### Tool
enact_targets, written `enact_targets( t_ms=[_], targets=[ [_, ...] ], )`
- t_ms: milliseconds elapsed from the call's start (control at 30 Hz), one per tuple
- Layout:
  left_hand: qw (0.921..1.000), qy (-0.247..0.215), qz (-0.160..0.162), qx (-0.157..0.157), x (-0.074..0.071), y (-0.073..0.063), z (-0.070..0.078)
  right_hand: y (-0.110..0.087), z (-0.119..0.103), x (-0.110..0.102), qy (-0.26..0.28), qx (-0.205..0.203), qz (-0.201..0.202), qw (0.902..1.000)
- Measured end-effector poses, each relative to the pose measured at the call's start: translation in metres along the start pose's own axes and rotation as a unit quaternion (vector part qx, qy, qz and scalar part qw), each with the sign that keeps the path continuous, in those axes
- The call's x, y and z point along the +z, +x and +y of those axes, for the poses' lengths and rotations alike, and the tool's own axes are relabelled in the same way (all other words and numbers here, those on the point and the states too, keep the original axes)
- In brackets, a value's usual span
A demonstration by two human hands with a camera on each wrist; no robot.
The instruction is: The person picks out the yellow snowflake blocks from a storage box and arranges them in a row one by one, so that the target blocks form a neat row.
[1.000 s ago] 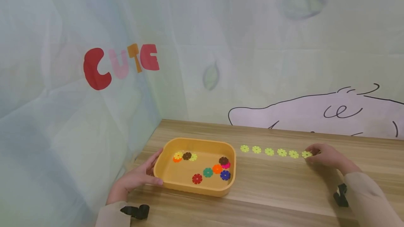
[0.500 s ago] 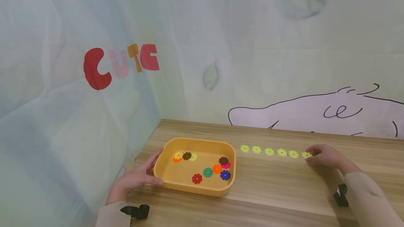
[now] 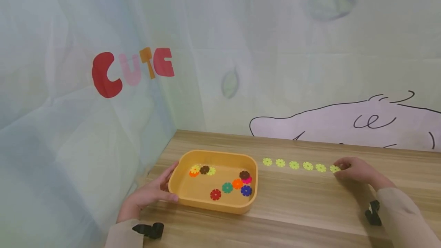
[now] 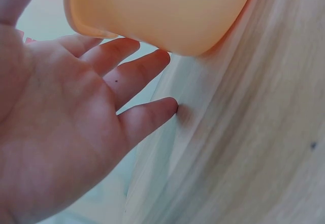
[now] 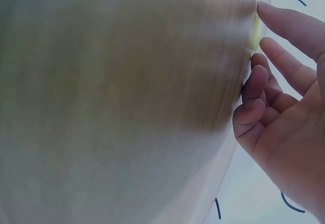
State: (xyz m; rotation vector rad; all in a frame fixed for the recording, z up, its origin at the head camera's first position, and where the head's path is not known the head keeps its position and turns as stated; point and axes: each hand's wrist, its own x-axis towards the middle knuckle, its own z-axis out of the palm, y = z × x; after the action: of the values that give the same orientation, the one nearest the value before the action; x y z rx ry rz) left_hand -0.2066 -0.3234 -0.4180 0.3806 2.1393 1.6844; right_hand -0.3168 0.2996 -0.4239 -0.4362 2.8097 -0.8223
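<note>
At the left end of an orange-yellow plastic tray point(image 3: 210, 206), my left hand point(image 3: 151, 192) holds the side, thumb at the front corner and fingers behind. The left wrist view has several fingertips against the tray wall and the little finger point(image 4: 150, 120) near the tabletop. To the right, my right hand point(image 3: 355, 171) has thumb and index finger at the edges of a yellow-green snowflake disc point(image 3: 334, 168), the last in a straight row. That disc lies flat at the table surface, seen edge-on in the right wrist view; the other fingers are curled.
Several matching yellow-green discs point(image 3: 294, 165) run leftward toward the tray. Inside the tray lie loose discs, among them red point(image 3: 215, 194), teal point(image 3: 227, 187), blue point(image 3: 246, 191) and brown point(image 3: 204, 170). A cloth-covered wall rises behind the wooden table point(image 3: 293, 217), another at left.
Both hands stay where they were, and the discs and tray keep their places. Only a tiny shift of the head view shows.
</note>
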Motion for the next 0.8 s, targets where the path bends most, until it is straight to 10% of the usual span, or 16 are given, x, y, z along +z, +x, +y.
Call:
enact_targets(
  t_ms=[300, 800],
  targets=[
    [0.9999, 0.009, 0.005, -0.003, 0.0, 0.001, 0.0, 0.009, -0.024, -0.011, -0.013, -0.028, 0.016, 0.9994],
    [1.0, 0.002, 0.003, -0.001, 0.0, 0.0, 0.001, 0.046, -0.151, -0.019, 0.027, -0.106, 0.072, 0.9914]
  ],
)
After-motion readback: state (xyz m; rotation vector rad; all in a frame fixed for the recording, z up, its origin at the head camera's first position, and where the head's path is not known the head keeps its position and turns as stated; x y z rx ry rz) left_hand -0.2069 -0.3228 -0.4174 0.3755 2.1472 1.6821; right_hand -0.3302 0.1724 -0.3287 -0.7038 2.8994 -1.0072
